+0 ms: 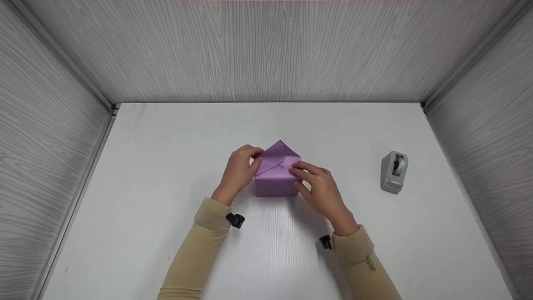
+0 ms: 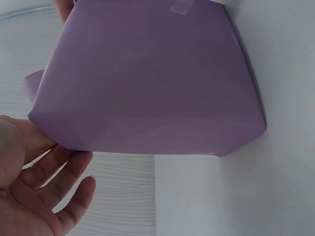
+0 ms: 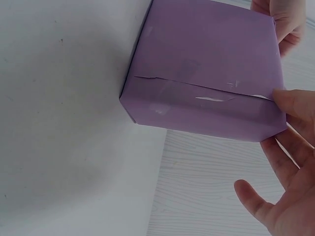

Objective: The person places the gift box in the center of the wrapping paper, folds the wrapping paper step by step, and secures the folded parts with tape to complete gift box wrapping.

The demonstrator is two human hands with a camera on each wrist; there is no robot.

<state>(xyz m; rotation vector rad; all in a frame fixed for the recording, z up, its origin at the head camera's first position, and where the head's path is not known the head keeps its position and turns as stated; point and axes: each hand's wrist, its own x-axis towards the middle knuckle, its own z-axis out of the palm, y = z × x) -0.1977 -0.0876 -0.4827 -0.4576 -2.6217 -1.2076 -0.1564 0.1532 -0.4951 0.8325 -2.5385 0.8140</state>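
A box wrapped in purple paper (image 1: 277, 186) stands on the white table in the middle of the head view. Creased folds cross its top, and a pointed paper flap (image 1: 280, 148) sticks up at the far edge. With thumb and fingers my left hand (image 1: 241, 168) holds the box's far left top edge. My right hand (image 1: 318, 187) grips the right side, fingers on the top and thumb against the side wall. A paper seam (image 3: 211, 88) with a small white gap runs along the side seen in the right wrist view. Clear tape (image 2: 182, 6) sticks to the paper in the left wrist view.
A grey tape dispenser (image 1: 394, 172) with a roll in it stands at the right of the table (image 1: 166, 146). Wood-grained panels (image 1: 266, 50) wall in the back and both sides. Dark wrist cameras (image 1: 235, 220) sit at the sleeve cuffs.
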